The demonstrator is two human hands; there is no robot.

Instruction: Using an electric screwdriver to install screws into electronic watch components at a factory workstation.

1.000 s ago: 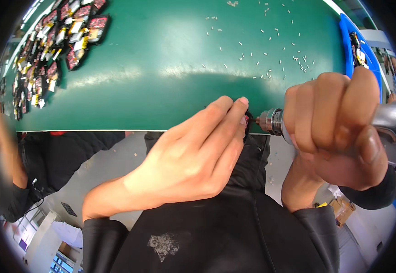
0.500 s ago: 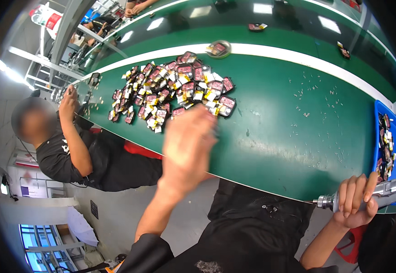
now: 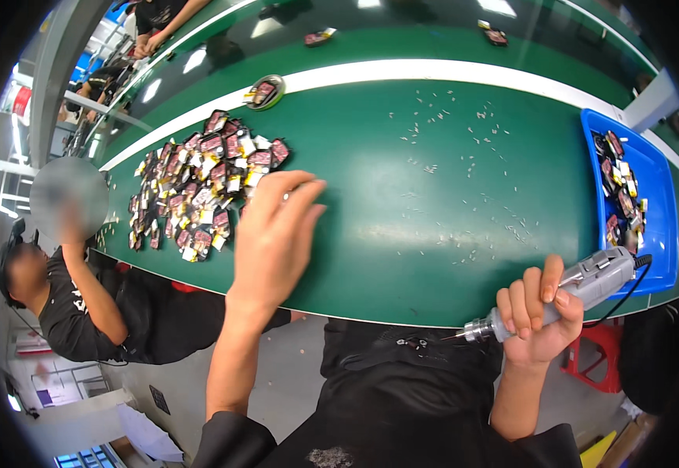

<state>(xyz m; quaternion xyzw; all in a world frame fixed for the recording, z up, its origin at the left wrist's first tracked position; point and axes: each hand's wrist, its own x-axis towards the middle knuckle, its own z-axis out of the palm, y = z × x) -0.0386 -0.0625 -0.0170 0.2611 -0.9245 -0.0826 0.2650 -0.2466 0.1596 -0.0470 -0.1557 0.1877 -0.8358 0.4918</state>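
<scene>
**Electric screwdriver gripped low right, free hand spread over the parts pile**

Head view: the right hand [image 3: 538,316] in the lower right of the frame is clenched around the barrel of a grey electric screwdriver [image 3: 581,288], fingers wrapped over the top, the metal bit end pointing left toward the centre bottom and a black cord trailing off its rear toward the right edge. The tool looks rigid and fairly weighty for its size, with a smooth plastic body; the narrower front barrel, where it is held now, seems the sound place to take it, clear of the cord. The left hand [image 3: 273,238] hovers left of centre, fingers spread and holding nothing, just beside the pile of small red-and-black parts [image 3: 203,179] lying on the green table [image 3: 449,195] in the upper left. Those parts look light, flat and stiff, likely easy to pinch by an edge but prone to slide on the smooth surface. Tiny pale screws [image 3: 449,125] are scattered across the upper centre. A blue tray [image 3: 652,226] at the right edge holds more such parts. Another person [image 3: 82,304] sits at the lower left
</scene>
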